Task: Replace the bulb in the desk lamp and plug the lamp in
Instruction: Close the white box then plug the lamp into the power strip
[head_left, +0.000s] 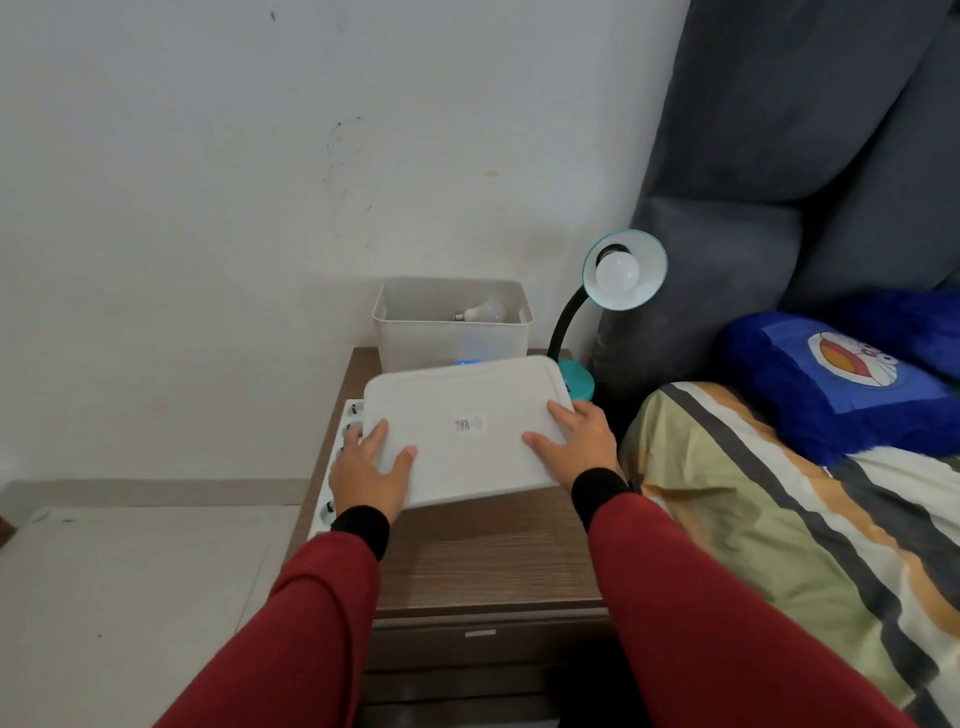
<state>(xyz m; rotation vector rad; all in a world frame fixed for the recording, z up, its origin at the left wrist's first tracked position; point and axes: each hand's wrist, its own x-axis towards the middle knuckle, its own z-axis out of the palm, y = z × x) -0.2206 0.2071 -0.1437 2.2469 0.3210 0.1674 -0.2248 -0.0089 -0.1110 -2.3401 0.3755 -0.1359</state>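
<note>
A teal desk lamp (623, 270) with a black bendy neck stands at the back right of the brown nightstand (488, 566), with a white bulb (616, 271) in its shade. A spare bulb (480, 313) lies inside an open white bin (452, 338) behind the lid. My left hand (371, 475) and my right hand (576, 444) grip the white bin lid (462, 426) by its two sides, holding it tilted above the nightstand. A white power strip (340, 467) lies along the left edge, partly hidden by my left hand and the lid.
A white wall rises behind the nightstand. A grey upholstered headboard (779, 182) and a bed with a striped blanket (779, 519) and a blue cartoon pillow (836, 384) fill the right side. Pale floor (130, 582) lies to the left.
</note>
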